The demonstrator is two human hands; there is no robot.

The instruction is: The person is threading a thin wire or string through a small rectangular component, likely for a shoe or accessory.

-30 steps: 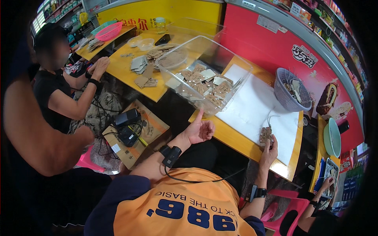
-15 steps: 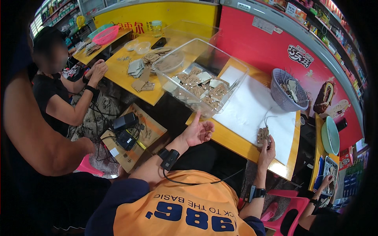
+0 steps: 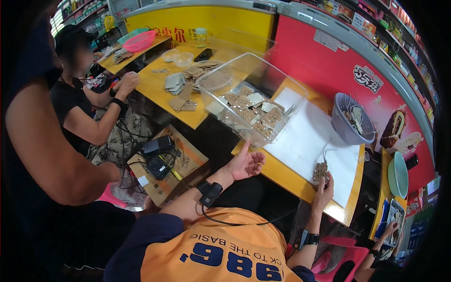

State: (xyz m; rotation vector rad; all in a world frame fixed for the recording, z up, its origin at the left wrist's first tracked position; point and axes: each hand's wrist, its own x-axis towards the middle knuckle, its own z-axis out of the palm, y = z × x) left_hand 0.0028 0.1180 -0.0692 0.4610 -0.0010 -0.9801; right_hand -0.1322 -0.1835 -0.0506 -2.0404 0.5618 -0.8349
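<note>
My left hand (image 3: 246,165) is palm up near the front corner of a clear plastic bin (image 3: 257,141). Its thumb points toward the bin, and its loosely curled fingers hold nothing. Inside the bin lies a heap of brown and pale cardboard tags (image 3: 251,110). At the table's right front, my right hand (image 3: 323,191) pinches a small bunch of brown cardboard tags (image 3: 320,172). Thin pale strings (image 3: 325,152) rise from the bunch over a white sheet (image 3: 305,136) on the yellow table (image 3: 291,169). My right fingers partly hide the bunch's lower end.
A purple basket (image 3: 345,127) with stringed tags stands at the back right. More tags (image 3: 175,82) lie on the left table. A cardboard box (image 3: 188,157) with black devices sits below it. One person (image 3: 84,113) works at left; another's hands (image 3: 391,229) show at lower right.
The whole view has shifted slightly, so everything sits a little further right and lower. Both hands keep nearly the same pose, the right one still pinching the tags.
</note>
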